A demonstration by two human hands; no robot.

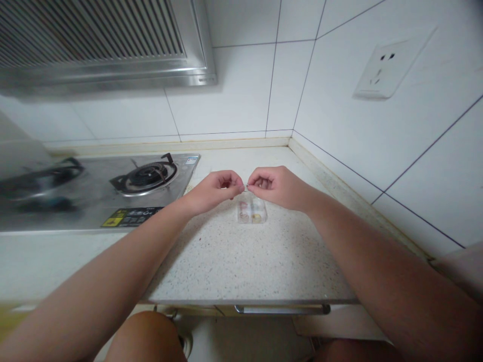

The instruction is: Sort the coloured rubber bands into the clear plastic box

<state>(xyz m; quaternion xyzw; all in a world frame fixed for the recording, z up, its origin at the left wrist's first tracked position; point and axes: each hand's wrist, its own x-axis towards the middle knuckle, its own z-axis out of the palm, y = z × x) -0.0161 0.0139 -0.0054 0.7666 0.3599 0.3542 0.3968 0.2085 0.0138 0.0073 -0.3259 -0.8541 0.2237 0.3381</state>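
My left hand (223, 189) and my right hand (272, 187) meet almost fingertip to fingertip over the speckled counter. Both are closed in a pinch, thumb against forefinger. Something tiny and dark shows between the fingertips, too small to name. Just below them a small clear plastic box (252, 219) with compartments lies on the counter. Small items sit inside it, one yellowish and others reddish, too blurred to make out. The hands cover the area around its far edge.
A steel gas stove (90, 176) with a black burner (149, 176) is on the left, under a range hood (124, 75). White tiled walls meet behind the counter (241, 266). A socket (385, 68) is on the right wall. A drawer handle (283, 309) runs below the front edge.
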